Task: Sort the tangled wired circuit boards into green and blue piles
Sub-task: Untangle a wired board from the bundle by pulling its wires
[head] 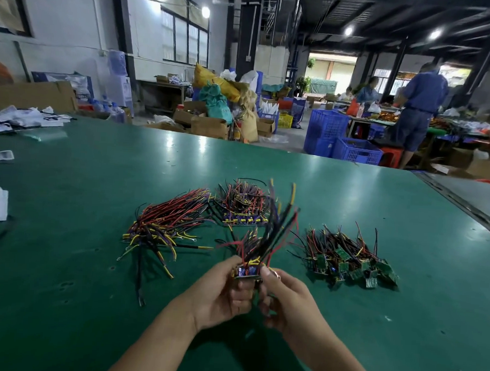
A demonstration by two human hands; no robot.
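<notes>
Above the green table [344, 332], my left hand [221, 294] and my right hand [286, 298] together grip a small bunch of blue circuit boards [248, 270]. Their red, black and yellow wires fan upward, blurred. A pile of green boards [353, 264] with red and black wires lies to the right of my hands. Behind my hands sits a stack of blue boards [243, 219] under tangled wires. Left of that, a spread bundle of blue boards [162, 229] with long wires lies flat.
White paper scraps [1, 205] and plastic bags [23, 119] lie at the table's left and far left. A metal seam [464, 205] runs along the right edge. Beyond the table stand blue crates [340, 139], cardboard boxes and people at other benches.
</notes>
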